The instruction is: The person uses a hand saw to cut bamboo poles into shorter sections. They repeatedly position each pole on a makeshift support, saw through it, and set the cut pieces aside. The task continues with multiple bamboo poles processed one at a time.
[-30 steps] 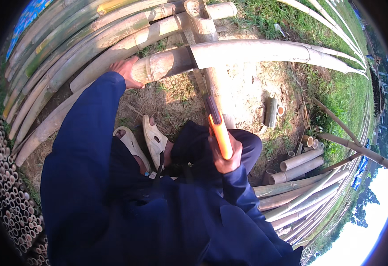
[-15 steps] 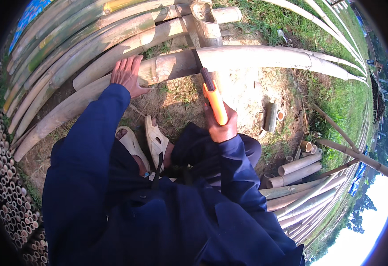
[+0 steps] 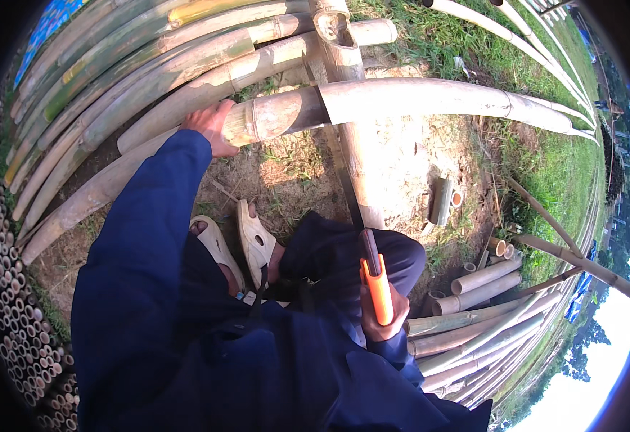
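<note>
A long, thick bamboo pole (image 3: 416,96) runs across in front of me, resting over an upright-leaning bamboo support (image 3: 358,162). My left hand (image 3: 213,128) grips the pole from above at its left part, fingers curled over the far side and partly hidden. In my right hand (image 3: 385,317) is the orange handle of a hand saw (image 3: 378,291), drawn back close to my right knee. The saw's dark, narrow blade reaches forward to the pole and meets it at a dark line, right of a joint in the bamboo.
Several bamboo poles (image 3: 135,79) lie side by side at the far left. Cut bamboo ends (image 3: 20,309) are stacked at the left edge. Short cut pieces (image 3: 484,284) and more poles lie at the right. My sandalled feet (image 3: 254,241) stand below the pole.
My right hand has pulled the saw back toward my body, baring more of its blade. My left hand's fingers have curled more tightly over the pole.
</note>
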Tool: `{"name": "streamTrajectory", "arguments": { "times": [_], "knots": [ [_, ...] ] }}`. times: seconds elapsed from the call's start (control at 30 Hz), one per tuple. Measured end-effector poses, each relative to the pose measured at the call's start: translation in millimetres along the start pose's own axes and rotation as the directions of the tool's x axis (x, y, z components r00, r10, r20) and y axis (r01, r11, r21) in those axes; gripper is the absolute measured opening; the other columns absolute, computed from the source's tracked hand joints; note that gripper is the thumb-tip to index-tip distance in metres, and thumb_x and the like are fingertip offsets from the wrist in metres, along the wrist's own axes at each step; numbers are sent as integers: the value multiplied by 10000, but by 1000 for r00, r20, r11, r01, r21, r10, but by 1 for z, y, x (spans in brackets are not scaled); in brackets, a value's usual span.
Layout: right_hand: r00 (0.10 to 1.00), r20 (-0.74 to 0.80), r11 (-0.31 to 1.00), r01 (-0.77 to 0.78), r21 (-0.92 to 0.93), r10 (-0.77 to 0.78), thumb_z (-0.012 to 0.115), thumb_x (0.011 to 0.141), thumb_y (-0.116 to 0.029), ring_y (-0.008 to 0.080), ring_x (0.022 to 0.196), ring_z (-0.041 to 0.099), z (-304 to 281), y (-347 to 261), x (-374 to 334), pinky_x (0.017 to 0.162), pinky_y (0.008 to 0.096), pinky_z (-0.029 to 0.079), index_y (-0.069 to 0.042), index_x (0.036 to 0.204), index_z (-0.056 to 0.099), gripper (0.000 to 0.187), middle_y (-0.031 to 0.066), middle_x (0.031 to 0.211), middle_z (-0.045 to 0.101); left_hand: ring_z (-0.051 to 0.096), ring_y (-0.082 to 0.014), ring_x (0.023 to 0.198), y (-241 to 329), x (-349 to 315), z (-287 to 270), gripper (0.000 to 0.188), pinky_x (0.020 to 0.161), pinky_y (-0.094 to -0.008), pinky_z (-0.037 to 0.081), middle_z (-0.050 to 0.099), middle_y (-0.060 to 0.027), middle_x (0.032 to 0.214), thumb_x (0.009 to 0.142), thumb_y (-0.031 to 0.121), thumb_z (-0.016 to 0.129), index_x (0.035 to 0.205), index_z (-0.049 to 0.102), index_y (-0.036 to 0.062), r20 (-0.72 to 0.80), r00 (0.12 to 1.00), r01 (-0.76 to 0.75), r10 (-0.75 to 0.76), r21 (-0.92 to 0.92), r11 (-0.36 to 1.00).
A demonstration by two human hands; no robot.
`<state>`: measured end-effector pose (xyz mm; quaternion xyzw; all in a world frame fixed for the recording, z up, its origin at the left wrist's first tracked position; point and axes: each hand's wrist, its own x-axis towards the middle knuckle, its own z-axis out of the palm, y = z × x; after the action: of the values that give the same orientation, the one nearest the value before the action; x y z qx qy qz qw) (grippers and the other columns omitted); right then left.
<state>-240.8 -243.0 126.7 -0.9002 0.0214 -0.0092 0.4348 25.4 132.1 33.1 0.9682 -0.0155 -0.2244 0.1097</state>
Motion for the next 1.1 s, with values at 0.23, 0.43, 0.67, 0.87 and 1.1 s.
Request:
{"name": "streamTrajectory", "arguments": {
  "times": [0.23, 0.43, 0.67, 0.87, 1.1],
  "knots": [
    [988, 151, 961, -69, 267, 29, 712, 951, -25, 118, 844, 658, 53, 6, 93, 786, 269, 519, 52, 1137, 698, 203, 77, 931, 735, 629, -440, 1217, -31, 10, 15, 1118, 1090, -492, 469, 673, -259, 1277, 587, 436, 919, 1539, 442, 97, 7, 996, -94, 94, -38, 995],
    [998, 65, 999, -20, 41, 17, 739, 894, -47, 257, 735, 751, -2, 0, 9, 680, 333, 568, 7, 1145, 728, 258, 141, 778, 711, 624, -450, 1201, -18, 6, 9, 1087, 1068, -492, 467, 668, -260, 1271, 586, 468, 901, 1507, 464, 91, 16, 1000, -16, 17, -31, 999],
    [999, 21, 973, 37, 227, -43, 696, 917, -59, 238, 539, 540, 77, -23, 140, 570, 375, 467, 27, 869, 614, 128, 167, 661, 588, 671, -426, 1114, -23, -3, 33, 1086, 1028, -521, 495, 690, -231, 1228, 588, 439, 893, 1531, 428, 167, -180, 977, -102, 114, 77, 992],
    [997, 75, 1000, -7, 28, 5, 751, 887, -38, 255, 725, 768, 2, 0, 10, 699, 327, 584, 10, 1135, 739, 253, 155, 828, 749, 677, -433, 1109, -37, 1, 31, 1022, 961, -561, 535, 666, -187, 1299, 567, 377, 920, 1468, 476, 189, -116, 985, -127, 125, -13, 992],
    [1000, 12, 964, -11, 267, 8, 719, 893, -24, 247, 563, 613, 83, 9, 116, 570, 366, 493, 19, 906, 632, 98, 162, 685, 620, 668, -432, 1124, -20, 0, 27, 1013, 1003, -532, 503, 697, -199, 1230, 577, 372, 902, 1473, 477, 161, -174, 976, -126, 128, 23, 992]
  ]
}}
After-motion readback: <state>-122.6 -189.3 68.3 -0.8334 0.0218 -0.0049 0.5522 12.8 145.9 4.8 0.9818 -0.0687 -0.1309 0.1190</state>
